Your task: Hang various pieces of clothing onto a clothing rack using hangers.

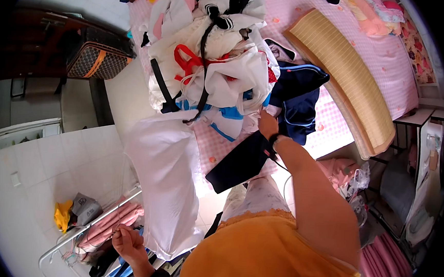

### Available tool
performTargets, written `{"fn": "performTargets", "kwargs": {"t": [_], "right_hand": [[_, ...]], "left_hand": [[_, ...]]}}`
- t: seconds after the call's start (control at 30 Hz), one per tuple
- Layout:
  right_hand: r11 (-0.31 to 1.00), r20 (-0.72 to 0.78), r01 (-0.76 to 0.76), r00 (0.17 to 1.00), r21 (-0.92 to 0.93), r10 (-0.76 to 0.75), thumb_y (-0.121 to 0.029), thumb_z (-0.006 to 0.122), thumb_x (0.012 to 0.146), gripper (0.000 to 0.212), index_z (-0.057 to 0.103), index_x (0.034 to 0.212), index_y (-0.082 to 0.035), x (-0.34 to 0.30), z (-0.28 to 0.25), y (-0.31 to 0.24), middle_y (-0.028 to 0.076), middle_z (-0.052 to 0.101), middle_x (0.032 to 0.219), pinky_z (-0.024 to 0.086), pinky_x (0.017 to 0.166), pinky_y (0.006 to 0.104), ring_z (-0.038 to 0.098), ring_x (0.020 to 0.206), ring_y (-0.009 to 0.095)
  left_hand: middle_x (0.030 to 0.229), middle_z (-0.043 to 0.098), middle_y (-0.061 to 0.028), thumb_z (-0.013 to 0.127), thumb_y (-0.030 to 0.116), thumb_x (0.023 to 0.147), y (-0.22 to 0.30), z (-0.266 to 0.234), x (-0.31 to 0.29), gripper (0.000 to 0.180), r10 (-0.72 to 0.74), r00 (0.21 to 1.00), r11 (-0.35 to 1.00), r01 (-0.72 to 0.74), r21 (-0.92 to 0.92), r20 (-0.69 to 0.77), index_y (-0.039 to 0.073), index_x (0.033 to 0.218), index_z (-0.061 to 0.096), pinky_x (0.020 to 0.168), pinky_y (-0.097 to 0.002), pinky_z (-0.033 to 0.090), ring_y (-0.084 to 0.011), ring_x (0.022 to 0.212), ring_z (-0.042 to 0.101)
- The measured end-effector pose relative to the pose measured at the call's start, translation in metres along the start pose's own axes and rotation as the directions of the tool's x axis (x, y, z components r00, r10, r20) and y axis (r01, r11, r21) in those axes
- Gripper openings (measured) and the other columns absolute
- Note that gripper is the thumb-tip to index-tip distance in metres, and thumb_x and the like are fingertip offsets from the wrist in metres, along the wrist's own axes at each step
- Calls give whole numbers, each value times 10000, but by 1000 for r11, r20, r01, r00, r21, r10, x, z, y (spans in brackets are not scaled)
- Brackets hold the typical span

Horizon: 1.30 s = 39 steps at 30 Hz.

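My left hand [129, 243] is closed at the lower left, beside the clothes rack. Whatever its fingers pinch is too thin to make out. My right hand [268, 125] reaches to the near right side of a heaped clothes pile [231, 85] on the bed, its fingers closed at the edge of a white-and-blue garment [229, 119]. Dark navy clothing [298, 100] with light blue piping lies just right of that hand. Below it, a black garment [240, 162] hangs over the bed's near edge. Between my hands, a long white garment [165, 181] drapes downward.
A rolled bamboo mat [347, 78] rests on the pink checked bed [385, 83]. At the lower left stands a white metal rack [98, 220] with hung clothes. A brown patterned suitcase [101, 55] is at the left, and a shelf unit [413, 167] at the right.
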State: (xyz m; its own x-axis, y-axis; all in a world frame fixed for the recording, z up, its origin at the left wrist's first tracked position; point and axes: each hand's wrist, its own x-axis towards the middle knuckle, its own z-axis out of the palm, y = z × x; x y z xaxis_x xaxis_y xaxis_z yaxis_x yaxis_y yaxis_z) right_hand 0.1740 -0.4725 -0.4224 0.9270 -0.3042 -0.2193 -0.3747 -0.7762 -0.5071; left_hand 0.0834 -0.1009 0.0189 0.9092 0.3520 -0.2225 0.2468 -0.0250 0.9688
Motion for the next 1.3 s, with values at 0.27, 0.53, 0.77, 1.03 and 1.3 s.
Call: {"fn": "performTargets", "kwargs": {"t": [0.27, 0.53, 0.77, 1.03, 1.3], "right_hand": [[761, 92, 418, 897, -496, -432, -122, 542, 700, 103, 595, 774, -74, -58, -260, -39, 128, 618, 677, 478, 572, 419, 619, 645, 300], [461, 19, 502, 691, -731, -722, -164, 561, 721, 126, 594, 651, -64, -101, -491, -168, 127, 583, 647, 451, 586, 410, 595, 664, 306], [351, -28, 427, 602, -833, -798, -208, 633, 697, 176, 583, 637, -51, -146, -570, -242, 134, 575, 658, 424, 598, 438, 557, 657, 351], [143, 332, 683, 514, -717, -791, -155, 630, 654, 153, 550, 597, -37, -165, -529, -270, 127, 571, 669, 449, 638, 405, 572, 727, 319], [-162, 413, 797, 118, -582, -903, -110, 558, 638, 108, 522, 559, -46, -232, -498, -361, 71, 528, 646, 476, 586, 351, 559, 718, 261]], "left_hand": [[461, 295, 73, 500, 188, 920, -10, 9, 26, 241, 47, 999, 987, -44, 157, -14, 30, 745, 552, 362, -200, 131, -7, 379, 219], [464, 329, 65, 502, 167, 913, -4, -8, 35, 233, 92, 982, 994, -101, 49, 166, 31, 730, 553, 361, -189, 161, -1, 374, 249], [470, 332, 63, 491, 184, 920, 1, -21, 26, 255, 212, 950, 977, -200, -73, 231, 31, 724, 547, 371, -188, 184, -6, 390, 267], [519, 355, 72, 480, 153, 918, 30, -15, 31, 194, 288, 881, 958, -265, -113, 376, 39, 776, 546, 381, -182, 187, -2, 414, 263], [617, 457, 43, 456, 159, 928, 95, 24, 33, 176, 202, 630, 979, -130, -155, 750, 52, 804, 521, 443, -176, 290, -23, 503, 371]]}}
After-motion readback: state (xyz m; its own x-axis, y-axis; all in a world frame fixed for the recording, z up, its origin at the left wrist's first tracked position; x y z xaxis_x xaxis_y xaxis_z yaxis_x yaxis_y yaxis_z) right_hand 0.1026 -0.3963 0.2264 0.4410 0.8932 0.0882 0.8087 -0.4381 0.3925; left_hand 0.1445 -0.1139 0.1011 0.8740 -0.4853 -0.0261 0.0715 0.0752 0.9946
